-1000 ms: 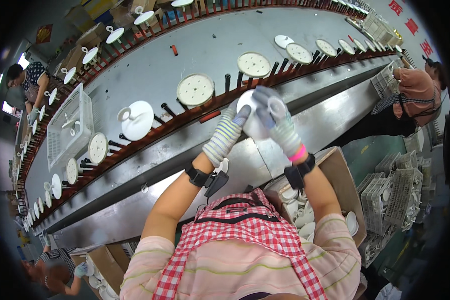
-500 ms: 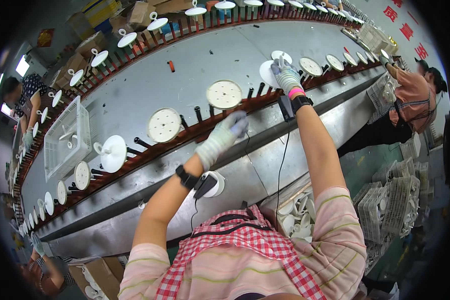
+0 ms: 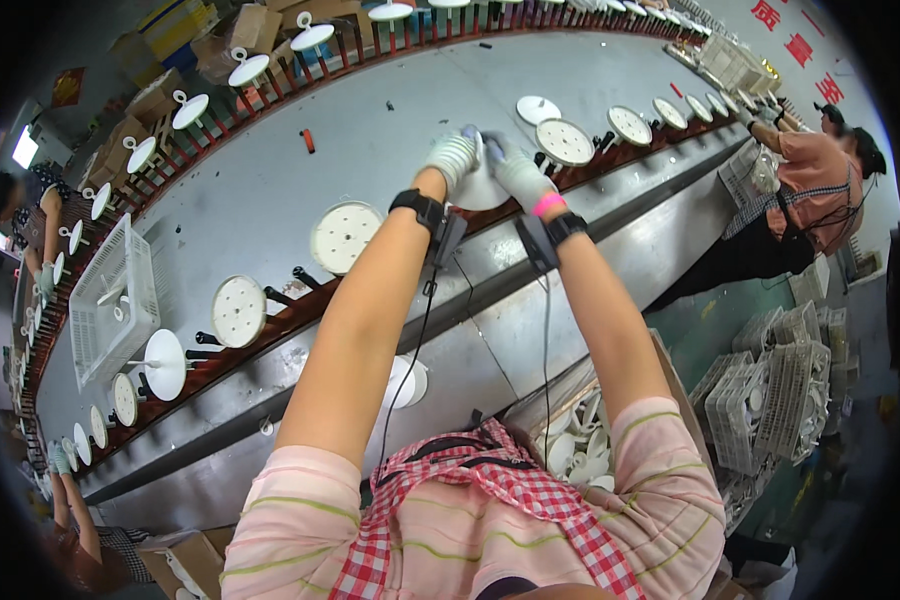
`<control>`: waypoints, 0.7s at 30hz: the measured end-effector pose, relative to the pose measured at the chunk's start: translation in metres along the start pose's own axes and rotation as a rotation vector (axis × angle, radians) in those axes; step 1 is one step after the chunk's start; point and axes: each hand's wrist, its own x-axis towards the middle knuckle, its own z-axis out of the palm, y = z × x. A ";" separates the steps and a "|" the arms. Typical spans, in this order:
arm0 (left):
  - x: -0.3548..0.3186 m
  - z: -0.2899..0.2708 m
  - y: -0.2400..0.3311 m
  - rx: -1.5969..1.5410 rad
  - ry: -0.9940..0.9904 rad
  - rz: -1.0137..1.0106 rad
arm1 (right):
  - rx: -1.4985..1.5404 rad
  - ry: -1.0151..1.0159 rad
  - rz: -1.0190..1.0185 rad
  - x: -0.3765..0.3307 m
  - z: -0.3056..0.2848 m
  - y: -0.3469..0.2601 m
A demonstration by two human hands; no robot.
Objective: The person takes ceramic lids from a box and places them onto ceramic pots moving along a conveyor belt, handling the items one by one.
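My left hand (image 3: pixel 454 160) and my right hand (image 3: pixel 519 172), both in pale striped work gloves, meet over the red-brown rack line. Between them is a white plastic disc (image 3: pixel 481 192), its face partly covered by my fingers. The fingers of both hands close in at its upper part; what they pinch there is hidden. Just right of my right hand a round cream disc with small holes (image 3: pixel 564 142) rests on the rack. Behind it a plain white disc (image 3: pixel 538 109) lies on the grey table.
More holed discs (image 3: pixel 347 238) sit along the rack (image 3: pixel 300 300) among black pegs. A white plastic crate (image 3: pixel 115 305) with white parts stands left on the table (image 3: pixel 370 140). A box of white parts (image 3: pixel 577 440) is by my right side. Co-workers (image 3: pixel 818 180) are at both sides.
My left hand has moved up and right to meet my right hand. My right hand has come left with the white disc. The discs on the rack have shifted left.
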 end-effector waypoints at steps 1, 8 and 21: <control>-0.006 0.011 -0.039 0.000 -0.019 -0.073 | 0.202 -0.245 0.386 0.023 0.001 -0.062; -0.038 -0.008 -0.034 0.010 0.098 -0.122 | -0.169 -0.590 0.112 0.069 0.020 -0.055; -0.030 0.031 -0.215 0.062 0.408 0.021 | 0.258 -0.257 0.206 -0.104 -0.019 -0.124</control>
